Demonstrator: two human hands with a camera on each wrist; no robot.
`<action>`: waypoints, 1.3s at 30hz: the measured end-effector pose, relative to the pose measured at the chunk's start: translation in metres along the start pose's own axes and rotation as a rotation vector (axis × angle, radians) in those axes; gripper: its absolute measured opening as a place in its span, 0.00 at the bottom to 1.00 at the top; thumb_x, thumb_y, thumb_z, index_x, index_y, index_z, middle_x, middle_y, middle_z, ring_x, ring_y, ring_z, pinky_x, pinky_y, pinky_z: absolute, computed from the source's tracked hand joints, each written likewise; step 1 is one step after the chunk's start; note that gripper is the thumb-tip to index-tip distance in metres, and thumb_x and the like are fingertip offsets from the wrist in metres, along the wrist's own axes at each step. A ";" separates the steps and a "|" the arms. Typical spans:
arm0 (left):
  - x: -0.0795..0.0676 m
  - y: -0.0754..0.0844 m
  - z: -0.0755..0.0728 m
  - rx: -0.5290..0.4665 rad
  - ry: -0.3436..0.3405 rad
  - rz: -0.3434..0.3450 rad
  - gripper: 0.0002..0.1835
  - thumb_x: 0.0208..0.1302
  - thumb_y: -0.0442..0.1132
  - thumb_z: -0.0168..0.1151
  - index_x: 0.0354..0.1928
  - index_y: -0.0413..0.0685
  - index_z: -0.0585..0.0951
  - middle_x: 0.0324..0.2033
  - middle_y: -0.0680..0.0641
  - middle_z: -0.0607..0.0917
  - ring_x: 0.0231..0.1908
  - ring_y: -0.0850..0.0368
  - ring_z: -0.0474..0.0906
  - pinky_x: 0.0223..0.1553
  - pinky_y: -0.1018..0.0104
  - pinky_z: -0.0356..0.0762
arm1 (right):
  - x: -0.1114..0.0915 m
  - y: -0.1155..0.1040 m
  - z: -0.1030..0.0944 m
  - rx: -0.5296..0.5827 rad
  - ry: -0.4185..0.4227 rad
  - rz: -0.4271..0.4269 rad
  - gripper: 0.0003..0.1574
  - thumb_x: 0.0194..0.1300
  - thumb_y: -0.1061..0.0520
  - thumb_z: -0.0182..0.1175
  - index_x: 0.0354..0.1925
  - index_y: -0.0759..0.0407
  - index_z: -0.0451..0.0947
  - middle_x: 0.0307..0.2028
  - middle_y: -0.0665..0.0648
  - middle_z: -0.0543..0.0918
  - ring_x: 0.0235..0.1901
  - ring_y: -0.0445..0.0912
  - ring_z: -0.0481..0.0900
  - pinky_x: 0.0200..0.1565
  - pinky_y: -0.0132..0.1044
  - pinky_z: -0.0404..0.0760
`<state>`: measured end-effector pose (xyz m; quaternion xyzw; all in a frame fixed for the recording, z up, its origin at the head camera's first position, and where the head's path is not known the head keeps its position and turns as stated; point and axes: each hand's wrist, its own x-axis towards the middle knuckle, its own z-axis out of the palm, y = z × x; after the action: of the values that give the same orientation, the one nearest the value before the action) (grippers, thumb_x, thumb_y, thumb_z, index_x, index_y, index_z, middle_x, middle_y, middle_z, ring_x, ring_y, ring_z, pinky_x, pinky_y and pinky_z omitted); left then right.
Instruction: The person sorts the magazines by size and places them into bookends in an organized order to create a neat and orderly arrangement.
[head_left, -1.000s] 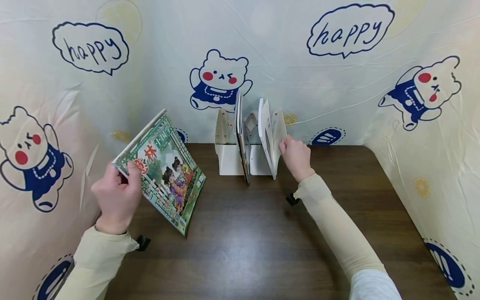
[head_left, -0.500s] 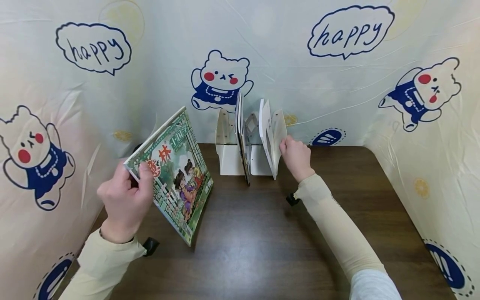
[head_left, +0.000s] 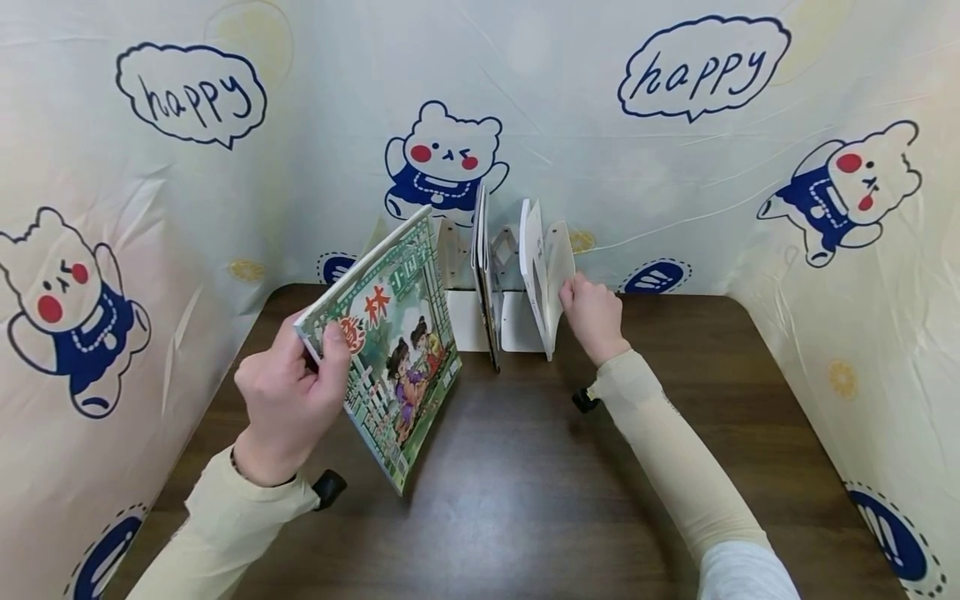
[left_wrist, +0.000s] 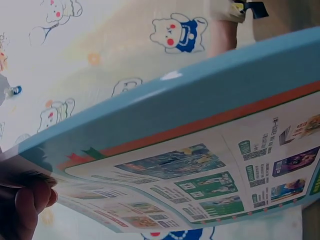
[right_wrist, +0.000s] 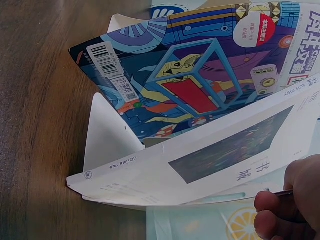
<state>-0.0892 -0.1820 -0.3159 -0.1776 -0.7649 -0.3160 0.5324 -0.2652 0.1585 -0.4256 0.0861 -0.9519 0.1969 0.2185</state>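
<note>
My left hand (head_left: 292,400) grips a magazine (head_left: 408,367) by its upper left corner, thumb on the green illustrated cover. The magazine hangs tilted above the table and overlaps the left side of a white book rack (head_left: 468,323) in the head view. Its printed back (left_wrist: 165,142) fills much of the left wrist view. My right hand (head_left: 594,318) pinches the edge of the rack's right end plate (head_left: 558,267). In the rack, a colourful magazine (right_wrist: 195,85) stands near the middle, and a white-covered book (right_wrist: 145,172) leans by the right plate.
The rack stands on a dark wooden table (head_left: 525,467), near its back edge. A pale curtain (head_left: 322,108) printed with bears surrounds the table at the back and both sides.
My left hand has moved to the right with the magazine, bringing it in front of the rack's left side. My right hand has stayed at the rack's right plate.
</note>
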 end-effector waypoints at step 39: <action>0.010 -0.038 0.085 -0.051 -0.150 0.077 0.15 0.70 0.36 0.54 0.44 0.28 0.81 0.28 0.36 0.87 0.12 0.53 0.69 0.11 0.62 0.61 | 0.001 0.002 0.002 0.007 -0.002 0.010 0.22 0.79 0.56 0.50 0.24 0.58 0.66 0.15 0.58 0.70 0.15 0.55 0.71 0.19 0.46 0.68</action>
<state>-0.1756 -0.1540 -0.3381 -0.2438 -0.7869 -0.3005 0.4806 -0.2676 0.1590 -0.4278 0.0820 -0.9518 0.2011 0.2164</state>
